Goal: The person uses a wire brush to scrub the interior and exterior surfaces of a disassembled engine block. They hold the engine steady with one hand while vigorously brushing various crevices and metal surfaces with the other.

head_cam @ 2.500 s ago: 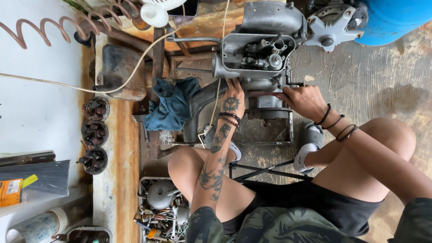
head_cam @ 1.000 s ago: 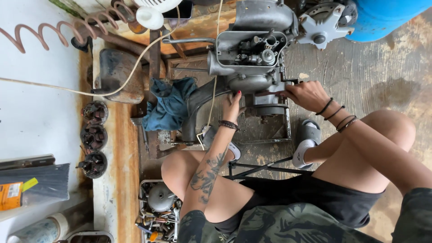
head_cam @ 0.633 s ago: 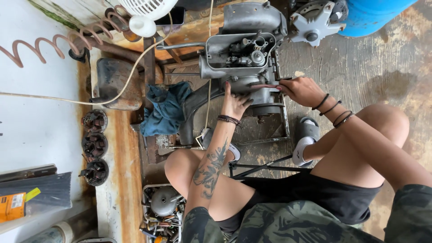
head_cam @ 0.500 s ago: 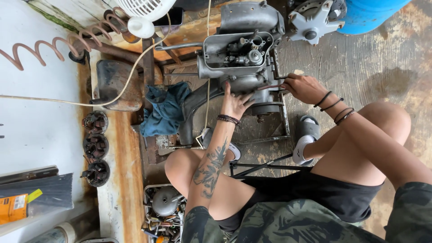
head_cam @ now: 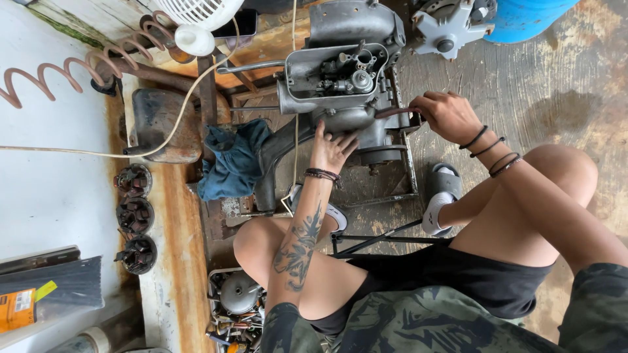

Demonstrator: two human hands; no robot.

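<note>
Resting flat, open-fingered, the left hand pressed the grey metal engine casing. Right hand was closed around a dark curved metal lever. Blue crumpled rag lay beside.

A worn concrete floor, stained rusty brown and grey, fills the right side. A blue barrel stands at the top edge. On the left runs a white surface with a rust-streaked edge, bearing a coiled rusty spring, three dark round motor parts in a row, and a black bundle beside an orange box. A white fan sits at top. A blue rag lies crumpled near a rusty metal box. Soft, even daylight.
</note>
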